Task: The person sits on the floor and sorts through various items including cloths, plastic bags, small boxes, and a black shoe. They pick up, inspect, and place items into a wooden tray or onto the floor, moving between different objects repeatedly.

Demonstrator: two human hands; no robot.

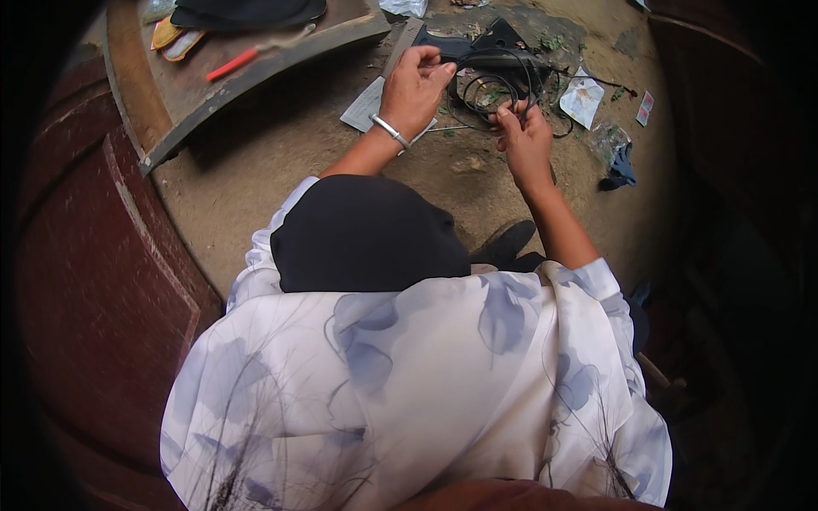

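Loose loops of a thin black cable (470, 96) hang between my two hands. My left hand (412, 89), with a silver bangle at the wrist, has its thumb and fingers bent together at the upper left of the loops. Whether it grips the cable is hard to tell. Lower on the other side, my right hand (527, 140) pinches several strands between thumb and fingers. Just beyond the hands lies a black plastic object (447, 46) on the ground, partly covered by the loops. Its exact kind is unclear.
A wooden table (211, 108) at the upper left bears a red-handled tool (233, 65) and a black item (249, 13). On the dirt floor lie a printed sheet (364, 105), crumpled white paper (581, 96), clear plastic (607, 142) and a dark blue item (621, 171). A dark red wooden panel (108, 255) stands left.
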